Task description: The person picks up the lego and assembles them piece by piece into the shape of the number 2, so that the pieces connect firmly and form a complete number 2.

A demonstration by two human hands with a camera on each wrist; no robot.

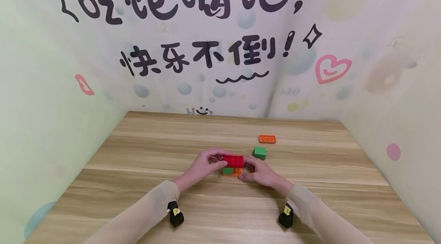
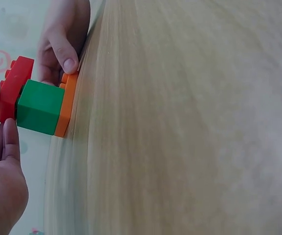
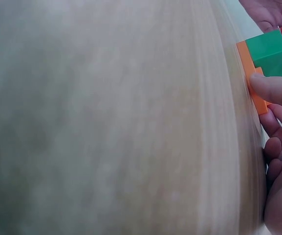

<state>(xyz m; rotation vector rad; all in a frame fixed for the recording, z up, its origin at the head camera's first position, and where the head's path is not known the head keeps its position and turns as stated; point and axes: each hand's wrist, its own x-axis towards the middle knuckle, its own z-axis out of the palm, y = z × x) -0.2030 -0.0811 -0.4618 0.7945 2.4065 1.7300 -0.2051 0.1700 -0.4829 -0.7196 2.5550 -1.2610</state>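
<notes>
A small brick stack stands on the wooden table [image 1: 138, 152]: a red brick [image 1: 233, 160] on top, a green brick [image 1: 227, 170] under it, and an orange plate [image 1: 234, 173] at the bottom. My left hand [image 1: 220, 160] pinches the left end of the red brick [image 2: 13, 88]. My right hand [image 1: 249, 168] holds the stack's right end, its thumb on the orange plate [image 3: 248, 63]. In the left wrist view the green brick [image 2: 40, 106] sits between the red brick and the orange plate [image 2: 66, 105].
A loose green brick [image 1: 259, 153] lies just behind and to the right of the stack. An orange flat plate [image 1: 267, 139] lies further back. Printed walls close the table in at the back and on both sides.
</notes>
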